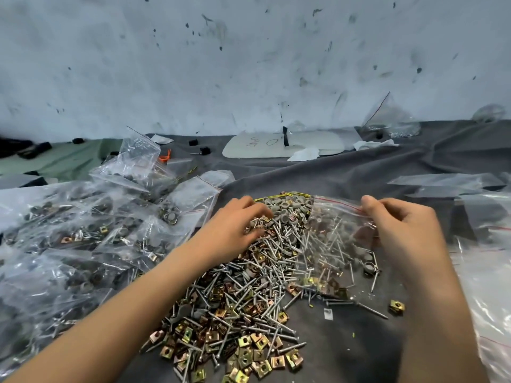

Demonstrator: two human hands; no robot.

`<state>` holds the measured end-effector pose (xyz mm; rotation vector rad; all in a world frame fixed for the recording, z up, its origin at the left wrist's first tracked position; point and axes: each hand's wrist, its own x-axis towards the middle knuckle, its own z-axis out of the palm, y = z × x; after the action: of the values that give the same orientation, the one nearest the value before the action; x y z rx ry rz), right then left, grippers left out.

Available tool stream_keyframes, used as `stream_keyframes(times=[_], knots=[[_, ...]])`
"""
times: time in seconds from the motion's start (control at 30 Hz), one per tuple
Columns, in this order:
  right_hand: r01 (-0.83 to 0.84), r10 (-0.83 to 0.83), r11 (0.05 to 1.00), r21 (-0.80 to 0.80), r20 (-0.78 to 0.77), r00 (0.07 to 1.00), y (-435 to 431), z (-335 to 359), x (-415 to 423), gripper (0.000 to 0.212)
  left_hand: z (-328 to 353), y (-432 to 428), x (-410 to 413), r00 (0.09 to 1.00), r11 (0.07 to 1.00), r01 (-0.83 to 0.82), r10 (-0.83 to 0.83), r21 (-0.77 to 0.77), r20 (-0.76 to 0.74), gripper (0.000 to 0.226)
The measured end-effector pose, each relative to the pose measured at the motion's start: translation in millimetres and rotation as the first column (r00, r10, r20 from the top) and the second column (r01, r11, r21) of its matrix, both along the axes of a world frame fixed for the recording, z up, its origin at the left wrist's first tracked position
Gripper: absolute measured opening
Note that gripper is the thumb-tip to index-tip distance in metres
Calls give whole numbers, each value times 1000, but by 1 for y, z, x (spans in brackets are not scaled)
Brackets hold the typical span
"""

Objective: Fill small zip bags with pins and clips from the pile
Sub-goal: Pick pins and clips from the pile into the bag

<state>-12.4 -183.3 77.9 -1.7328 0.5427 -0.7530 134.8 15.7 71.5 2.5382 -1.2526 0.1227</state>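
A clear zip bag (333, 239) with a red seal line lies centre-right, over the pile (243, 294) of silver pins (279, 246) and brass clips (250, 352). The right hand (403, 230) pinches the bag's upper edge between thumb and fingers. The left hand (232, 228) curls its fingers into the pile; I cannot tell whether they grip anything.

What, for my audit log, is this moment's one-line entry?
left hand: fingers in pile | right hand: pinches zip bag rim
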Motion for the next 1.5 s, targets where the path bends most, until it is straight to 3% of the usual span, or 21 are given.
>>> stream_keyframes(times=[0.13,0.3,0.47,0.67,0.87,0.9,0.97,1.03,1.07,1.13,1.23,1.37,1.47,1.5], knots=[[28,-28,999,-29,0,1000,-2,-1,0,19,1,-10,-8,996,995,88,-88,-35,10,20],[49,-50,996,-72,-10,999,-2,-3,-2,16,-6,-44,0,1000,992,0,0,-125,3,21],[56,-58,995,-84,-10,998,-1,-4,1,17,-6,-74,18,1000,999,-25,24,47,14,26],[34,-36,992,-125,-9,999,0,-5,3,17,-5,-68,23,995,999,-32,29,39,92,30],[-13,14,992,-123,5,1000,3,-3,2,13,4,-56,13,984,991,29,-51,132,169,38],[-29,29,991,-132,4,1000,3,-2,1,13,7,-53,11,990,998,25,-32,55,138,40],[-69,70,987,-148,3,998,5,1,0,15,19,-47,4,998,962,-10,-5,-274,-55,39],[-95,98,979,-179,6,995,7,4,0,15,37,-45,-8,981,817,18,-127,-577,-149,37],[-105,108,973,-204,7,994,9,5,0,15,45,-44,-17,966,766,75,-216,-639,-145,37],[-125,131,964,-235,11,991,12,8,0,14,55,-45,-35,931,750,214,-351,-626,-102,38],[-141,150,957,-252,17,989,15,10,0,14,53,-47,-48,929,825,322,-369,-464,-12,37],[-118,128,959,-260,25,991,16,12,-1,11,47,-49,-40,927,832,227,-343,-507,-149,27],[-77,94,967,-243,57,994,16,12,-2,13,43,-47,-23,958,774,160,-270,-613,-91,17],[-64,81,969,-238,65,995,15,12,-2,14,39,-46,-13,979,793,130,-197,-595,-50,19]])
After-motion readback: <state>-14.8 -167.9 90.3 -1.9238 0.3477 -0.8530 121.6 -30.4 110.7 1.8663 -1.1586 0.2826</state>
